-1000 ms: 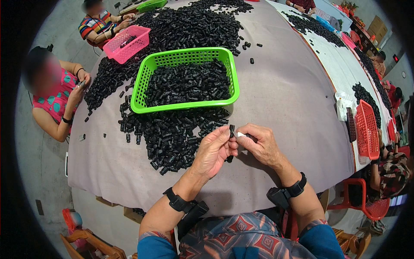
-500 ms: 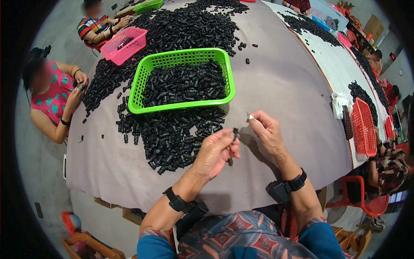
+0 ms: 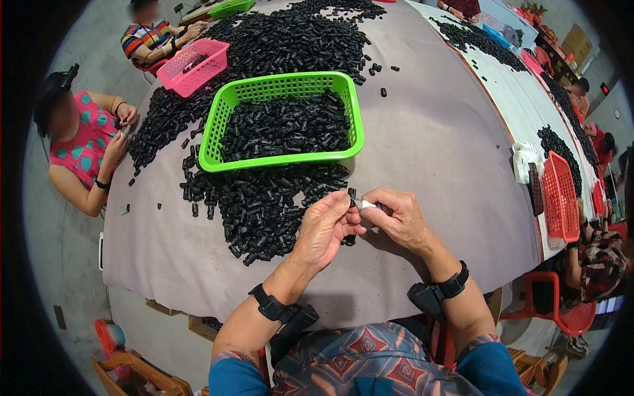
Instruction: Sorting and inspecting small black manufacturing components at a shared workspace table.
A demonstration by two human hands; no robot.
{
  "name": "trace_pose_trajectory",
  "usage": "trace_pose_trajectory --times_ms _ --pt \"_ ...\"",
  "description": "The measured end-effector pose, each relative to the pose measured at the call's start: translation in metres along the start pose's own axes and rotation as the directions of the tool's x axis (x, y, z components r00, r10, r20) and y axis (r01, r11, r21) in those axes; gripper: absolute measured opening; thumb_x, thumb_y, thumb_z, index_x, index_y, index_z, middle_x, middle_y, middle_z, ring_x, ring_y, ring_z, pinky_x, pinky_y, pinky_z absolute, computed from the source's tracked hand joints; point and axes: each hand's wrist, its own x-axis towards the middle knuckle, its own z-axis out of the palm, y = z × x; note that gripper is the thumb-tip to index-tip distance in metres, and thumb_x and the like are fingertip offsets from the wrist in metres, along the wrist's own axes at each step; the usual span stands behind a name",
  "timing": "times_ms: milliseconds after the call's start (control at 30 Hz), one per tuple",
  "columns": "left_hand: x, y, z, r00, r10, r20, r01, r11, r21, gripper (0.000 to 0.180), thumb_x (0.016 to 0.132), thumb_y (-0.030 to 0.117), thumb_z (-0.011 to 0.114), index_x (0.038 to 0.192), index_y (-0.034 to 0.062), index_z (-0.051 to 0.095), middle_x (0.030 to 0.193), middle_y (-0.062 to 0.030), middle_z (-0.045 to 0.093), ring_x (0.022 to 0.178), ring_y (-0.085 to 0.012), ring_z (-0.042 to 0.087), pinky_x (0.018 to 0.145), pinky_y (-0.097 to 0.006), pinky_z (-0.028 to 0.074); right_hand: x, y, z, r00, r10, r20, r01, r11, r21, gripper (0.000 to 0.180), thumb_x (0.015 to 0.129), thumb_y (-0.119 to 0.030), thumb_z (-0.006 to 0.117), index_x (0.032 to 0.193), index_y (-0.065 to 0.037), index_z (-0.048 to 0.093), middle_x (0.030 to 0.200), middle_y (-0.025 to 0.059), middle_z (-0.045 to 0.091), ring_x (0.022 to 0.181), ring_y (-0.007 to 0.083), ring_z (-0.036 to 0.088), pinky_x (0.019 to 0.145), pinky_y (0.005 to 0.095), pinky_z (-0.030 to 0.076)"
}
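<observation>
My left hand [image 3: 322, 231] pinches a small black cylindrical plastic part [image 3: 352, 195] between thumb and fingertips. Another dark piece [image 3: 349, 240] shows below its curled fingers; whether the hand grips it too is unclear. Close beside it, my right hand [image 3: 401, 219] is closed around a small tool with a pale end [image 3: 368, 205], held against or right by the part. The tool's exact kind is hidden by the fingers. A heap of similar black parts [image 3: 264, 218] lies just left of and beyond my hands. Behind that heap stands a green perforated plastic basket [image 3: 284, 161], filled with more of them.
A pink basket [image 3: 210, 66] sits among a large pile of black parts [image 3: 290, 39] farther back. Two people work along the table's left side. To the right are a red basket [image 3: 560, 198], a white bag [image 3: 526, 158] and another white-topped table [image 3: 485, 79] with people beyond.
My right hand has moved left and slightly nearer, bringing the tool to the part in my left hand. The left hand has shifted only slightly, with the part turned more upright.
</observation>
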Motion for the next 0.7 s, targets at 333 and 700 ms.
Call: trace_pose_trajectory --times_ms 333,700 --pt "-0.001 -0.001 0.001 1.000 0.005 0.017 -0.006 1.000 0.030 0.015 0.093 0.014 0.052 0.102 0.0027 0.055 0.083 -0.0050 0.059 0.071 -0.0108 0.058 0.062 -0.028 0.057 0.000 0.002 0.000 0.999 0.033 0.017 -0.033 0.999 0.011 0.017 0.084 -0.020 0.062 0.086 -0.003 0.065 0.070 0.0079 0.061 0.059 0.0160 0.056 0.054 0.0290 0.044" --pt "-0.004 0.001 0.006 0.996 -0.073 0.045 0.074 0.997 -0.021 0.014 0.092 0.015 0.054 0.098 0.0026 0.057 0.081 -0.0023 0.058 0.071 -0.0098 0.056 0.062 -0.027 0.054 0.000 0.006 -0.008 0.956 0.249 -0.159 -0.172 0.907 0.385 0.014 0.087 -0.016 0.061 0.089 -0.002 0.060 0.074 -0.0054 0.054 0.069 0.0033 0.047 0.060 0.0204 0.040"
